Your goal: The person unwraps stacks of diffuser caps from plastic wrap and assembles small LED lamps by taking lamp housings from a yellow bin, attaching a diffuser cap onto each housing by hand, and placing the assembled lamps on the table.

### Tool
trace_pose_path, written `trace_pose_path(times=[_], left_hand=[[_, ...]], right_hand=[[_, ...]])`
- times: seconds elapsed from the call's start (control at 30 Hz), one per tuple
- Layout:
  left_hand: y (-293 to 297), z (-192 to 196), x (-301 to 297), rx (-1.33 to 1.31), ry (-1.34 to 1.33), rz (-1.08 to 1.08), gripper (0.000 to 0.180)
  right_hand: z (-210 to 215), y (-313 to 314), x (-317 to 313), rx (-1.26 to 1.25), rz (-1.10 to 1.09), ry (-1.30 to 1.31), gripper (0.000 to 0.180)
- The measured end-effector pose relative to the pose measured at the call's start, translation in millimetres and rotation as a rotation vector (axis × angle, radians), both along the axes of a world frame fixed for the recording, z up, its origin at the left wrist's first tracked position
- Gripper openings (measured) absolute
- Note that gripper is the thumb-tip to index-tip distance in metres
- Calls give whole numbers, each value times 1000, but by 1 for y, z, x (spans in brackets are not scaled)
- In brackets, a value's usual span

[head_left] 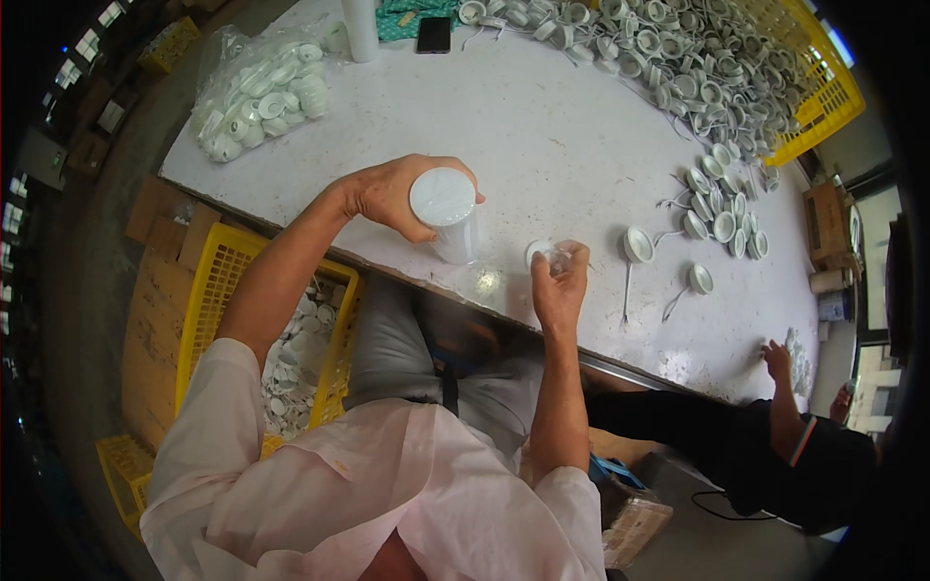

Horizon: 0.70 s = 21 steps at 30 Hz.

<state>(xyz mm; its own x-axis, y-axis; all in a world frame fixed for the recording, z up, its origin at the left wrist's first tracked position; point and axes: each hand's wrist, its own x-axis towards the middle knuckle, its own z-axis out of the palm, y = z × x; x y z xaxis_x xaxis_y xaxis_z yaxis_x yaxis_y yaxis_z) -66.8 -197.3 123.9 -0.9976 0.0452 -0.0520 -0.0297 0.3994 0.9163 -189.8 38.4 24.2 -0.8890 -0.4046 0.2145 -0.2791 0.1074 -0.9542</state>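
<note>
My left hand point(402, 198) is closed round the upper part of a white cylinder point(443, 198), which stands near the table's front edge. Its flat round top is white and its side looks translucent; whether it is a stack in a sleeve I cannot tell. A little to the right, my right hand point(559, 281) pinches a small white round part point(538, 252) just above the tabletop, its fingers partly covering it. Beyond that hand lie a white lamp cup with a wire point(638, 245) and a second wired cup point(700, 279).
A large pile of wired white cups point(668, 58) spreads from a yellow basket point(823, 87). A clear bag of white caps point(262, 102), another white cylinder point(360, 29) and a phone point(434, 36) lie farther back. A yellow crate point(218, 281) stands at left; a co-worker's hand point(777, 358) is at right.
</note>
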Motion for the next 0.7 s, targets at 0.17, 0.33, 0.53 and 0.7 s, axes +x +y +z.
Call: trace_pose_path(times=[0.17,0.33,0.53,0.7], left_hand=[[-5,0,-4,23,-21,-40,72],[32,-29,10,251,148,234,82],[81,-83,10,-115,627,837,81],[45,-66,6,56,395,720,72]], right_hand=[[12,5,19,679,403,190,24],[-11,-5,29,761,453,645,15],[-29,-14,38,728,407,685,9],[-28,-15,13,845,276,593,10]])
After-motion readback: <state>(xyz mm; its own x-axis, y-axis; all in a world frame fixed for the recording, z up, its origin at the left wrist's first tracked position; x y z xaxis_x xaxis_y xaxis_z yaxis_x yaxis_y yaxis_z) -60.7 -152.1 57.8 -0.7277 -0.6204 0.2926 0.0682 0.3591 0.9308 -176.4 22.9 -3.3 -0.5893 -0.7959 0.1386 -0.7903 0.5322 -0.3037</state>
